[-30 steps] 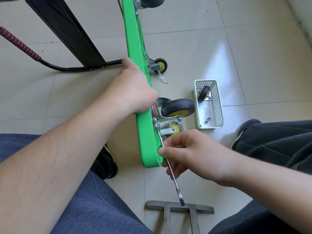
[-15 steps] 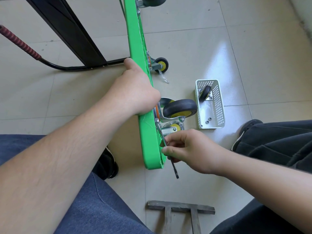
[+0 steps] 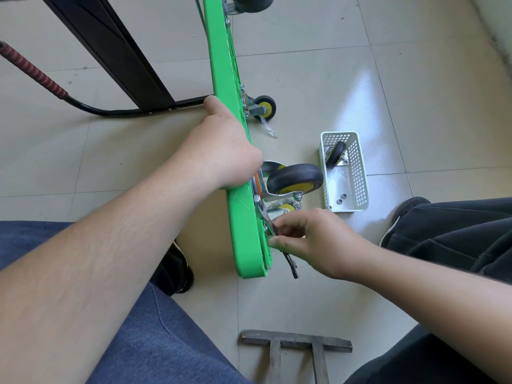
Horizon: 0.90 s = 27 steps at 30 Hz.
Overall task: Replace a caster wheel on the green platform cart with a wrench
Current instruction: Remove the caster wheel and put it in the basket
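The green platform cart stands on its side edge on the tiled floor, wheels pointing right. My left hand grips its upper edge, fingers curled over the far side. A black caster wheel with a yellow hub sits on its metal bracket near the cart's near end. My right hand pinches a flat metal wrench whose head sits at the caster's mounting plate; the shaft's lower end pokes out below my fingers. A small caster is mounted further up the cart.
A white perforated basket on the floor to the right holds a spare caster and two nuts. A grey metal frame lies near the bottom. The cart's black handle lies left. Another person's dark trouser leg and shoe are at right.
My right hand slid up the wrench toward the caster's mounting plate and swung the handle up and closer to the cart. My left hand stayed on the cart edge.
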Available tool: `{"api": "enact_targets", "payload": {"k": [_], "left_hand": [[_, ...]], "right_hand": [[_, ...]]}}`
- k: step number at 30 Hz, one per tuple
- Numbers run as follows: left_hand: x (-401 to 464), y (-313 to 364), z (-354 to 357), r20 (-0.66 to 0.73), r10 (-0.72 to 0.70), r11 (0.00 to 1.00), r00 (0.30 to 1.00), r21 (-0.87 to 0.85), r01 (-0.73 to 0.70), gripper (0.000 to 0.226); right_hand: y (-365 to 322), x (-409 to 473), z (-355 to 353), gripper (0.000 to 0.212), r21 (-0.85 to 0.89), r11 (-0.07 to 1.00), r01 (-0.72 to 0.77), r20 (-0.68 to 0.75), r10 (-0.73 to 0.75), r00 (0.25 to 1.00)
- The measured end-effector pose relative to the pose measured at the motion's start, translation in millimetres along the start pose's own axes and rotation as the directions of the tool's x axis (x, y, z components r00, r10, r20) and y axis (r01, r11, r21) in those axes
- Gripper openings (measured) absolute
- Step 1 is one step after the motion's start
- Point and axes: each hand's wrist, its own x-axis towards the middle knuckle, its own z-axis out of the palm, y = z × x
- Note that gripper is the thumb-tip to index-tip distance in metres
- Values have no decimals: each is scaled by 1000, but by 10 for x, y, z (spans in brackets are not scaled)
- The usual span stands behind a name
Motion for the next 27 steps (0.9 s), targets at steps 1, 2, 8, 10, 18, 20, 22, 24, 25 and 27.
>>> {"api": "enact_targets", "payload": {"k": [1,2,8,10,18,20,22,24,25,27], "left_hand": [[1,-1,-6,0,1,1000,1000,-2,-1,53],[2,-4,-9,1,0,1000,1000,-4,0,53],[-1,-13,4,1,4,1000,1000,-15,-4,53],[2,-13,-2,3,2,1000,1000,-20,-2,51],[6,-17,3,5,-1,1000,1000,-23,1,61],[4,-17,5,3,1,1000,1000,-18,-1,61],[5,-20,0,3,-3,1000,1000,-18,3,58],[9,-15,-8,4,-5,1000,1000,-28,5,62],[10,-16,-8,4,-2,1000,1000,-28,2,65],[10,-17,-1,6,1,1000,1000,-23,-1,69]], "right_hand": [[5,-12,0,48,4,1000,-17,3,17,1000],[13,-33,-1,45,9,999,-39,7,39,999],[-45,-246,-47,21,240,946,-216,122,192,974],[-117,-310,-72,24,323,912,-254,147,217,965],[-383,-419,-176,29,466,827,-315,204,247,947],[-423,-422,-170,30,494,808,-321,209,248,946],[-447,-413,-165,31,514,794,-324,216,246,945],[-454,-399,-165,31,537,778,-326,221,244,944],[-459,-391,-167,31,547,771,-326,222,242,944],[-478,-372,-172,28,561,762,-324,216,243,946]]}}
